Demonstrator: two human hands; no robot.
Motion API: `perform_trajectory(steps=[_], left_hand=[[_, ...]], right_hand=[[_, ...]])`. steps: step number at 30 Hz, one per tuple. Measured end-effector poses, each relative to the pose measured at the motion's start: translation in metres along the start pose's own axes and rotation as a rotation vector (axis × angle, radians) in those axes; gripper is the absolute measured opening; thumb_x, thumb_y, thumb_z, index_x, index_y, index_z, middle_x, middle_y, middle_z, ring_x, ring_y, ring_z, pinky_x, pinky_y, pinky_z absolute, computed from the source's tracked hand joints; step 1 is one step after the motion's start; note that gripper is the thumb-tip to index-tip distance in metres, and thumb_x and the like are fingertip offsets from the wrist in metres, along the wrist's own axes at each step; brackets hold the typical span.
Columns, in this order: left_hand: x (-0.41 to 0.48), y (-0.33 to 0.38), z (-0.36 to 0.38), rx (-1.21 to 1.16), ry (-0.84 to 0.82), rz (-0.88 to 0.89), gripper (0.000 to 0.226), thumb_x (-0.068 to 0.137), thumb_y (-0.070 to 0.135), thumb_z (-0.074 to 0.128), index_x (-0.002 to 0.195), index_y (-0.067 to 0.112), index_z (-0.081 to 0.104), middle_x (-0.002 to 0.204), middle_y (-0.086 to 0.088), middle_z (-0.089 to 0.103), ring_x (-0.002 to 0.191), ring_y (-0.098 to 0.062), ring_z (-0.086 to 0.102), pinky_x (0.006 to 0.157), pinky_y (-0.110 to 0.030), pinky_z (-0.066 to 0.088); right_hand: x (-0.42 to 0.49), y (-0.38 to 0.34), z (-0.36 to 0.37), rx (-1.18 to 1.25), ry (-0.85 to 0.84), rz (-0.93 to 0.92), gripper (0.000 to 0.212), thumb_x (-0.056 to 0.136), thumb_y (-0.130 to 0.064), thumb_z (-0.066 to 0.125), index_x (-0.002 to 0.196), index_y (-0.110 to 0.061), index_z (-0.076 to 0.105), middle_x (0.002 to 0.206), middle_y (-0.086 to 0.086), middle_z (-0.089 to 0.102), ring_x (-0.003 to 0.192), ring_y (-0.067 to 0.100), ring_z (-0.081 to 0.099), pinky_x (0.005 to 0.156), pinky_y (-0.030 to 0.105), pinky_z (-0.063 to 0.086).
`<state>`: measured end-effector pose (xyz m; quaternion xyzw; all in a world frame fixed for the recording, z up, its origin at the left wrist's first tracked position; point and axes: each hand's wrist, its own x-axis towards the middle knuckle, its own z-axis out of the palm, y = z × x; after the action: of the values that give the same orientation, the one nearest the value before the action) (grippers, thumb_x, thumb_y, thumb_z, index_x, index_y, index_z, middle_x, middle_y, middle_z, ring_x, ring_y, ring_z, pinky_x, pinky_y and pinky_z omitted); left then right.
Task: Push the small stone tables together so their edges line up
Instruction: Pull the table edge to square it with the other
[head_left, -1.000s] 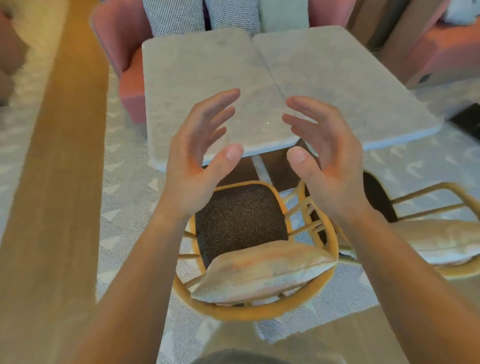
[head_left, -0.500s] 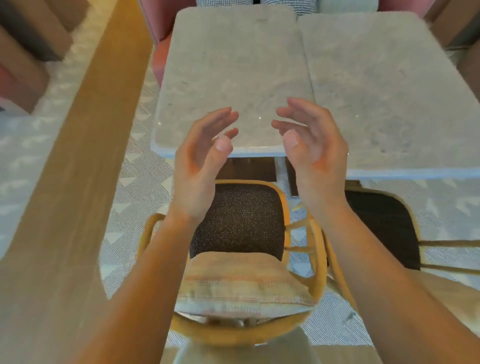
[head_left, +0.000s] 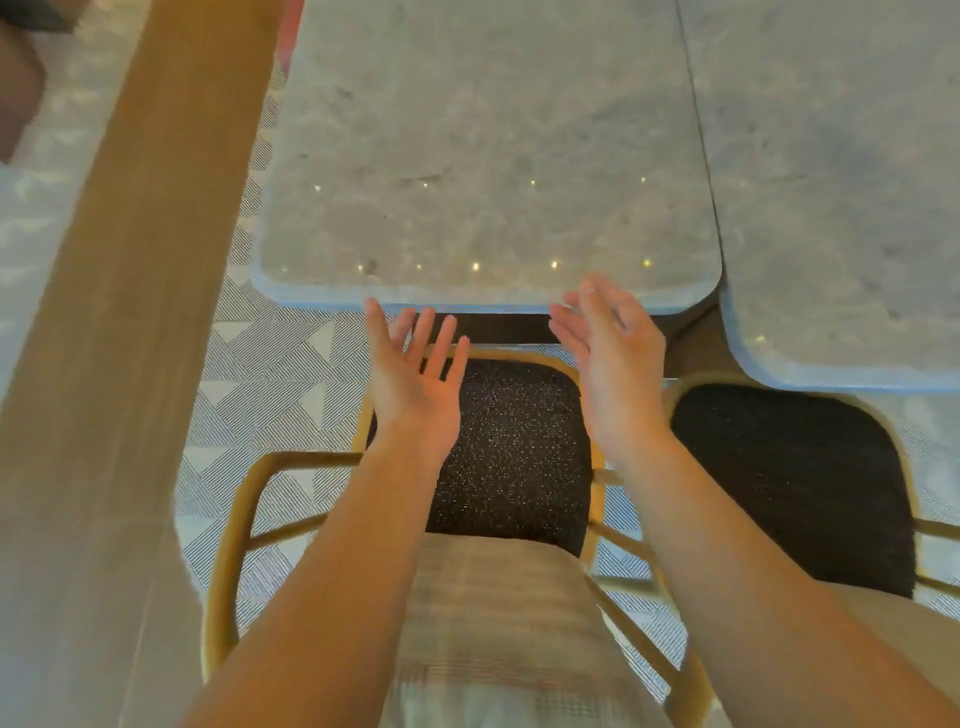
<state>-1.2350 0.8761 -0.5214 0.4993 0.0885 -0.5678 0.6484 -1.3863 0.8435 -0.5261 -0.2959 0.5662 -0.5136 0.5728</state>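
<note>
Two grey stone tables stand side by side with a thin seam between them. The left table (head_left: 483, 156) has its near edge farther from me than the near edge of the right table (head_left: 841, 182), so the front edges are offset. My left hand (head_left: 415, 374) is open, palm up, fingertips just below the left table's near edge. My right hand (head_left: 613, 353) is open too, fingers spread, its fingertips at that same edge near the table's right corner. Neither hand holds anything.
Under my arms stands a yellow-framed chair (head_left: 234, 519) with a dark seat (head_left: 514, 447) and a beige cushion (head_left: 498, 613). A second dark-seated chair (head_left: 789, 488) is to the right. A wide wooden band (head_left: 119, 312) runs along the left on patterned carpet (head_left: 280, 374).
My view has moved closer to the tables and tilted down. Both hands have dropped from above the left tabletop to its near edge, the left palm turning upward.
</note>
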Motion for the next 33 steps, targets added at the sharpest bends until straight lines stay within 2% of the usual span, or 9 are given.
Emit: perform_trajectory(steps=[3,6,8,12,15,19,26,28,33], left_hand=[[0.038,-0.013,-0.005,-0.006,0.094,-0.04,0.077,0.104,0.059,0.057,0.16,0.01,0.04,0.16,-0.011,0.053,0.141,-0.027,0.058,0.118,-0.043,0.048],[0.071,-0.02,-0.005,-0.021,0.127,-0.103,0.087,0.102,0.061,0.058,0.166,0.012,0.028,0.168,-0.011,0.042,0.153,-0.03,0.045,0.126,-0.047,0.04],[0.089,-0.02,-0.003,-0.039,0.088,-0.129,0.086,0.101,0.063,0.058,0.166,0.014,0.03,0.168,-0.008,0.043,0.155,-0.031,0.043,0.127,-0.049,0.036],[0.122,-0.017,0.005,-0.142,0.012,-0.111,0.059,0.101,0.06,0.062,0.141,0.017,0.057,0.141,-0.008,0.064,0.131,-0.029,0.064,0.115,-0.047,0.05],[0.139,-0.017,0.01,-0.22,0.004,-0.074,0.049,0.098,0.057,0.068,0.127,0.018,0.067,0.128,-0.008,0.073,0.117,-0.028,0.072,0.102,-0.044,0.06],[0.159,-0.02,0.017,-0.23,-0.063,-0.013,0.04,0.101,0.052,0.066,0.124,0.021,0.075,0.118,-0.004,0.082,0.108,-0.024,0.08,0.094,-0.041,0.064],[0.168,-0.027,0.012,-0.185,-0.094,0.085,0.023,0.106,0.035,0.063,0.117,0.018,0.074,0.109,-0.002,0.083,0.099,-0.019,0.082,0.095,-0.037,0.063],[0.168,-0.027,0.01,-0.176,-0.103,0.109,0.022,0.106,0.031,0.064,0.119,0.017,0.073,0.107,-0.002,0.084,0.098,-0.019,0.082,0.094,-0.037,0.064],[0.166,-0.027,0.008,-0.192,-0.112,0.123,0.026,0.105,0.025,0.067,0.127,0.011,0.07,0.11,-0.006,0.083,0.101,-0.022,0.079,0.096,-0.038,0.064]], right_hand=[[0.027,0.034,0.004,0.125,0.123,0.229,0.038,0.102,-0.032,0.07,0.13,-0.008,0.064,0.124,0.01,0.07,0.113,0.018,0.074,0.099,0.03,0.061],[0.051,0.052,0.007,0.262,0.236,0.44,0.032,0.096,-0.042,0.076,0.109,-0.015,0.064,0.119,0.007,0.064,0.12,0.022,0.069,0.104,0.032,0.059],[0.065,0.057,0.006,0.365,0.267,0.517,0.045,0.092,-0.048,0.079,0.116,-0.013,0.062,0.125,0.007,0.064,0.122,0.022,0.067,0.111,0.036,0.055],[0.091,0.06,0.009,0.56,0.16,0.474,0.064,0.094,-0.048,0.075,0.148,-0.02,0.055,0.14,0.007,0.066,0.129,0.023,0.064,0.114,0.038,0.052],[0.108,0.062,0.012,0.62,0.147,0.446,0.054,0.094,-0.048,0.076,0.141,-0.025,0.061,0.13,0.006,0.074,0.119,0.023,0.072,0.1,0.037,0.059],[0.134,0.068,0.009,0.705,0.173,0.413,0.04,0.097,-0.042,0.074,0.131,-0.022,0.072,0.118,0.007,0.081,0.107,0.026,0.08,0.1,0.044,0.062],[0.138,0.082,0.005,0.76,0.122,0.339,0.038,0.097,-0.029,0.076,0.133,-0.017,0.07,0.114,0.009,0.082,0.098,0.026,0.082,0.077,0.041,0.068],[0.138,0.082,0.004,0.754,0.113,0.32,0.038,0.098,-0.028,0.075,0.134,-0.017,0.069,0.113,0.01,0.082,0.098,0.027,0.082,0.079,0.043,0.068],[0.137,0.081,0.003,0.771,0.099,0.309,0.036,0.1,-0.027,0.073,0.134,-0.016,0.068,0.122,0.012,0.08,0.113,0.03,0.077,0.102,0.051,0.061]])
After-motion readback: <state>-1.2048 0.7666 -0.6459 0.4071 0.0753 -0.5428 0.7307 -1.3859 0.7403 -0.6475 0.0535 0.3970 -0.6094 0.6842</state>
